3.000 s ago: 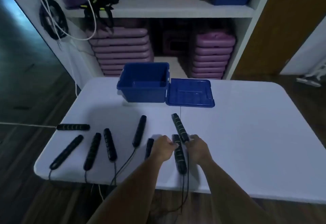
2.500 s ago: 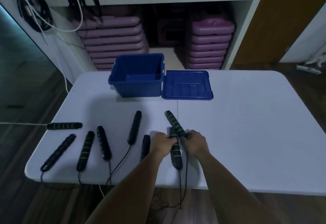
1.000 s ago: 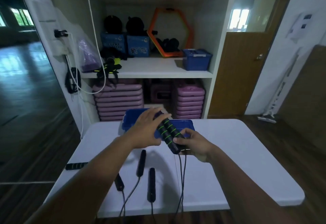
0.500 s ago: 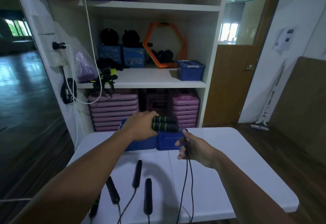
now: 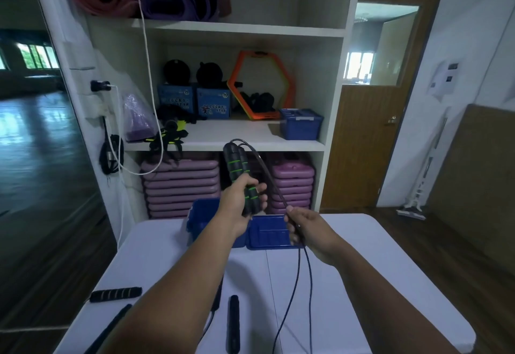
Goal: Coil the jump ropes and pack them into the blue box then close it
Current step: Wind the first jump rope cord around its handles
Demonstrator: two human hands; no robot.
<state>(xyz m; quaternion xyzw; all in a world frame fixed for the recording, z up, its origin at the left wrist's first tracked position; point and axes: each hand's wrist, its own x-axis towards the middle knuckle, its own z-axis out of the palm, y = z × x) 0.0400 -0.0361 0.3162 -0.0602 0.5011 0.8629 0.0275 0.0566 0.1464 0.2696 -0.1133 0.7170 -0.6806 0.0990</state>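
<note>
My left hand [image 5: 239, 205] grips both black, green-banded handles [image 5: 236, 166] of one jump rope, held together and upright above the table. From the handle tops the two black cord strands [image 5: 269, 179] arc right and down into my right hand [image 5: 305, 227], which holds them; below it they hang down past the table's front. The open blue box [image 5: 198, 217] sits behind my left wrist, its hinged lid [image 5: 269, 233] lying flat to its right. Other rope handles [image 5: 233, 323] lie on the white table [image 5: 362, 284].
A grey-banded handle [image 5: 115, 294] lies near the table's left edge. Behind the table stands a white shelf unit [image 5: 239, 136] with purple step platforms [image 5: 179, 183], a second blue box [image 5: 301, 123] and rolled mats. A wooden door [image 5: 367, 142] is at the right.
My left hand has turned the two handles from lying sideways to upright and raised them. My right hand has slid down the cords and closed around them. The camera has tilted up from the table.
</note>
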